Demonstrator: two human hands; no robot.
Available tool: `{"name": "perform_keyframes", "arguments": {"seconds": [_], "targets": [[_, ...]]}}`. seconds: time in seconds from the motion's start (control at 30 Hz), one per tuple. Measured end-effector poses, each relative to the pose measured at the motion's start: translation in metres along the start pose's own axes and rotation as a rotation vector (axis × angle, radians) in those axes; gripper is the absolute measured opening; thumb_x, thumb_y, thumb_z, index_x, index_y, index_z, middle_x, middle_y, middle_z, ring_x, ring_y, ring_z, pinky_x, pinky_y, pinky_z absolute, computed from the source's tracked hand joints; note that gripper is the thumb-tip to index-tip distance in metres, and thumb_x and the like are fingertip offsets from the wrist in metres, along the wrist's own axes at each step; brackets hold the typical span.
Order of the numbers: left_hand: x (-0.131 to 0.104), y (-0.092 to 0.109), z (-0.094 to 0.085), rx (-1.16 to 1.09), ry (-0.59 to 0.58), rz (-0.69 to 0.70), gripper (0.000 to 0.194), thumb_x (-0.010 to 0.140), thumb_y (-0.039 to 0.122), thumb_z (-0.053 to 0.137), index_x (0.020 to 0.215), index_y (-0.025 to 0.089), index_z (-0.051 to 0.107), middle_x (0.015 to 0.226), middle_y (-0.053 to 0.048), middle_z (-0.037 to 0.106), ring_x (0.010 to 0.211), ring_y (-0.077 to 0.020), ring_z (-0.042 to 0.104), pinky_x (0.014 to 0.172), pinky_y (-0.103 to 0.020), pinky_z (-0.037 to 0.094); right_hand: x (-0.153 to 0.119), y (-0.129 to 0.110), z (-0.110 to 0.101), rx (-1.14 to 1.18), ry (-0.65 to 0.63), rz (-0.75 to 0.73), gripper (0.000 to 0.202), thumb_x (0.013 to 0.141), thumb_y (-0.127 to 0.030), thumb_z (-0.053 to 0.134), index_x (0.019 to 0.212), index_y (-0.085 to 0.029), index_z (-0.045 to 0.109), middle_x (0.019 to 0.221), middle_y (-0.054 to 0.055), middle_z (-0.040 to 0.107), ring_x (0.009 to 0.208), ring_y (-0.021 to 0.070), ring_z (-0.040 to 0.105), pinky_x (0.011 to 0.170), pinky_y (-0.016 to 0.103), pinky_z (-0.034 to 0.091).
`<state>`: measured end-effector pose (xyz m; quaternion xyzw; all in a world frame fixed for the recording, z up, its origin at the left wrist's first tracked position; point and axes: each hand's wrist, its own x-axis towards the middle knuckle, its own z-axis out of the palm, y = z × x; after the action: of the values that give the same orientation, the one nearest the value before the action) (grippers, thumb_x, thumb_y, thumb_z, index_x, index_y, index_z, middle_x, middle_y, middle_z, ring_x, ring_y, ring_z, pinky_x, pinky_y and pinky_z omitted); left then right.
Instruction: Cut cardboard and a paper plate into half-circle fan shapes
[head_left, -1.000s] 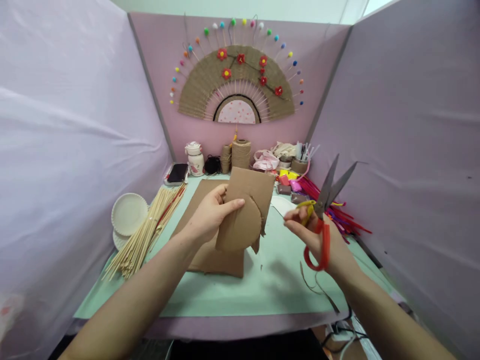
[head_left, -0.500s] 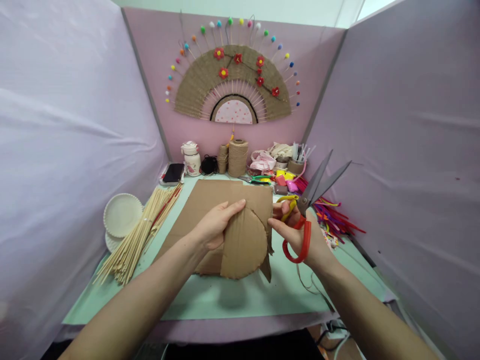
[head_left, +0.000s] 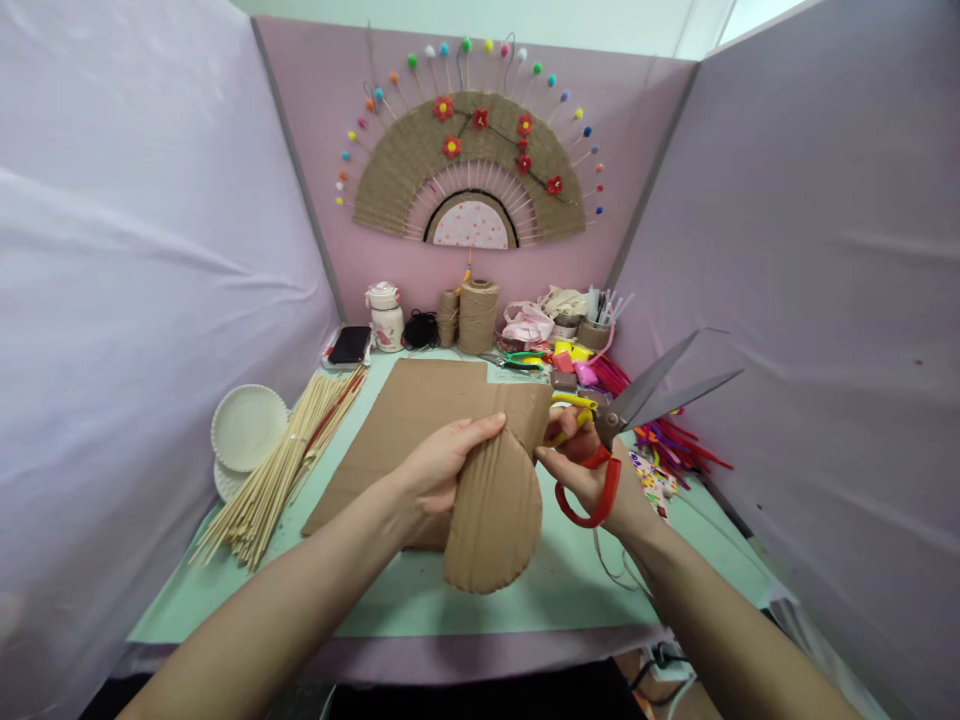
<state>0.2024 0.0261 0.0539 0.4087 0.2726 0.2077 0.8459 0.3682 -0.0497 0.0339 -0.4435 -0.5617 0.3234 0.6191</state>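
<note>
My left hand (head_left: 442,465) grips a cut piece of brown cardboard (head_left: 496,515), thumb on its top face. The piece has a rounded lower edge, and a strip extends from its upper right. My right hand (head_left: 592,470) pinches the right side of that strip. Scissors (head_left: 609,420) with red and yellow handles hang on the right hand, their blades spread and pointing up to the right, away from the cardboard. Beneath and behind the held piece, a larger cardboard sheet (head_left: 397,430) lies flat on the green tabletop (head_left: 420,610).
Left: a bundle of thin sticks (head_left: 274,470), white dishes (head_left: 247,428) and a phone (head_left: 350,345). Back: a white bottle (head_left: 386,318), twine spools (head_left: 478,318) and pliers (head_left: 523,362). Right: colourful pipe cleaners (head_left: 675,445). A decorated fan (head_left: 405,160) hangs on the pink back panel.
The held cardboard has moved slightly down and right and tilted, with my left hand shifting right. The scissors' blades have swung lower to the right. The ragged flap at the piece's right side no longer shows.
</note>
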Motion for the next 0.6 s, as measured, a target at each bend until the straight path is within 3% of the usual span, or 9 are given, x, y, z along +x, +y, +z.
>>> {"name": "perform_keyframes", "arguments": {"seconds": [0.2, 0.37, 0.5, 0.6], "targets": [[0.005, -0.005, 0.009, -0.1, -0.087, -0.02, 0.033, 0.073, 0.043, 0.076, 0.078, 0.011, 0.069, 0.068, -0.007, 0.07, 0.059, -0.0161, 0.063, 0.062, -0.028, 0.051, 0.009, 0.027, -0.004, 0.133, 0.008, 0.027, 0.046, 0.072, -0.042, 0.073, 0.078, -0.026, 0.03, 0.088, 0.0, 0.053, 0.084, 0.02, 0.057, 0.078, 0.035, 0.048], [0.014, -0.017, 0.005, -0.145, -0.178, -0.071, 0.037, 0.073, 0.046, 0.076, 0.085, 0.012, 0.07, 0.07, -0.007, 0.071, 0.062, -0.0174, 0.065, 0.062, -0.029, 0.051, 0.011, 0.027, -0.007, 0.154, -0.052, 0.129, 0.056, 0.064, -0.05, 0.076, 0.075, -0.026, 0.026, 0.078, -0.002, 0.048, 0.074, 0.0192, 0.055, 0.063, 0.032, 0.047], [0.021, -0.025, 0.005, -0.164, -0.192, -0.086, 0.042, 0.069, 0.05, 0.078, 0.085, 0.012, 0.068, 0.069, -0.006, 0.069, 0.062, -0.016, 0.063, 0.064, -0.029, 0.051, 0.011, 0.024, -0.007, 0.186, -0.056, 0.195, 0.056, 0.061, -0.052, 0.074, 0.076, -0.026, 0.027, 0.073, -0.003, 0.048, 0.063, 0.017, 0.051, 0.055, 0.03, 0.043], [0.022, -0.021, 0.004, -0.079, -0.112, 0.027, 0.042, 0.066, 0.049, 0.081, 0.083, 0.013, 0.066, 0.069, -0.004, 0.068, 0.064, -0.0161, 0.063, 0.066, -0.028, 0.049, 0.013, 0.025, -0.011, 0.136, -0.011, 0.166, 0.047, 0.065, -0.044, 0.074, 0.077, -0.026, 0.032, 0.076, -0.003, 0.05, 0.067, 0.0163, 0.052, 0.06, 0.03, 0.044]]}}
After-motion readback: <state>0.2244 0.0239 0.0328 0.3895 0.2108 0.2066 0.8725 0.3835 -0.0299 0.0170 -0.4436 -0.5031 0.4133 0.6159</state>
